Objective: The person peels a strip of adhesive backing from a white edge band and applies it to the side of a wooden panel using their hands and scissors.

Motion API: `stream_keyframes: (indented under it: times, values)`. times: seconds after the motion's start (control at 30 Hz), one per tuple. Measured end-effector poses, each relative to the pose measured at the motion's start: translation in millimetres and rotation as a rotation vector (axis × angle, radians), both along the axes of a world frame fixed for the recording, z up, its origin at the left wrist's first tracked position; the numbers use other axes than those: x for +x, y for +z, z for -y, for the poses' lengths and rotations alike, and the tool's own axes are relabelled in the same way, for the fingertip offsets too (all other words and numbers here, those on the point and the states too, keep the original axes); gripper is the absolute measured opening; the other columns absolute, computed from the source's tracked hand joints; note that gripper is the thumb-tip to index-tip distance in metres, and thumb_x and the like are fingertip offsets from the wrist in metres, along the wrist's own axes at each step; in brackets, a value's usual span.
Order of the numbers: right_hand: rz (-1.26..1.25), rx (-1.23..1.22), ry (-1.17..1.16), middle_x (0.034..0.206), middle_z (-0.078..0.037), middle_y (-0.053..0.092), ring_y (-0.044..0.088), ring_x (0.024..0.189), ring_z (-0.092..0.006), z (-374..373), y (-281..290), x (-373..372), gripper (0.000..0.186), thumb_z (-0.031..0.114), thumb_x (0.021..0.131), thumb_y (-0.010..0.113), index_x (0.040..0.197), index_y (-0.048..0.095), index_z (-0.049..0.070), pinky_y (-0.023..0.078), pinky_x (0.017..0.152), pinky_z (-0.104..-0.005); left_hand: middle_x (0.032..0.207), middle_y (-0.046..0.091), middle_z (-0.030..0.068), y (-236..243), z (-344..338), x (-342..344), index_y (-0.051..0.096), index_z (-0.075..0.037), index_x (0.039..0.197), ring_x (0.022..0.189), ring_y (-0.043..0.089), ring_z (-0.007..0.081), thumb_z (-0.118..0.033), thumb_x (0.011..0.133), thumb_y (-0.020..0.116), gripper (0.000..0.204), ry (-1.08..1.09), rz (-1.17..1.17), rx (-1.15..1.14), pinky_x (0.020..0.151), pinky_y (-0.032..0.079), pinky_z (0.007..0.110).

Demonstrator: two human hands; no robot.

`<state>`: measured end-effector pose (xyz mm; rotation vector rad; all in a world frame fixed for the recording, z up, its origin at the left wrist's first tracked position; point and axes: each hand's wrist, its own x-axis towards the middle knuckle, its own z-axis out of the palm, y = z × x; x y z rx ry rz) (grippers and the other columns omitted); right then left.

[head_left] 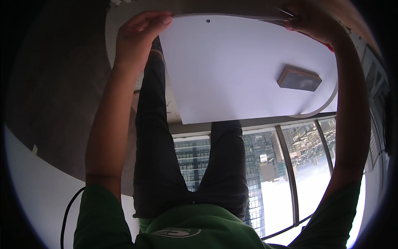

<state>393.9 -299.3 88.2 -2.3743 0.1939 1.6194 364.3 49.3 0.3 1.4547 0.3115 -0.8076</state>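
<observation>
A large white board (232, 66) lies in front of my legs, with a small dark spot (208, 20) near its far edge. My left hand (137, 41) is at the board's far left corner, thumb and fingertips pressed together on a thin strip (232, 15) that runs along the far edge. At the far right, my right hand (315, 25) is closed around a tool with a thin, shiny tip; a bit of red (329, 47) shows below the palm. Shadow hides the tool's kind. On the board's right side rests a dark rectangular block (300, 79) with brown edges.
A narrow pale strip (321, 108) curves around the board's near right corner. My dark-trousered legs (153, 166) are below the board. Window panes (269, 174) with buildings beyond fill the lower right. A black cable (68, 211) loops at the lower left.
</observation>
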Motion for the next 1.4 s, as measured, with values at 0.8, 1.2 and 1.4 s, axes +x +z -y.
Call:
stream_keyframes:
  times: [0.8,1.2,1.4]
  values:
    - [0.412,0.03,0.087,0.081,-0.007,0.073,0.064,0.072,-0.0143,-17.6,14.3,14.2,0.026,0.022,0.08,0.079,0.097,0.074,0.003,0.05,0.07,-0.03,0.092,0.073,0.004,1.2,-1.2,-2.1,0.073,-0.003,0.104,0.087,0.065,0.0101,-0.016,0.084,0.078,0.024,0.001,0.071,0.071,0.079,0.05,0.023]
    - [0.121,0.165,-0.041,0.084,-0.008,0.067,0.061,0.079,-0.0159,50.3,-51.9,-18.1,0.057,0.053,0.081,0.072,0.108,0.071,0.003,0.046,0.078,-0.0315,0.097,0.072,0.0075,-6.1,-3.6,-1.3,0.071,0.0,0.105,0.092,0.065,0.0128,-0.009,0.084,0.075,0.023,-0.015,0.039,0.045,0.086,0.049,0.026]
    - [0.165,0.218,-0.121,0.077,-0.006,0.065,0.061,0.073,-0.0133,50.9,-55.2,-33.5,0.055,0.056,0.083,0.07,0.098,0.071,0.004,0.048,0.07,-0.0305,0.096,0.072,0.0072,-7.6,-3.5,-0.1,0.071,0.0,0.104,0.092,0.065,0.0122,-0.009,0.085,0.074,0.021,-0.028,0.042,0.022,0.086,0.049,0.026]
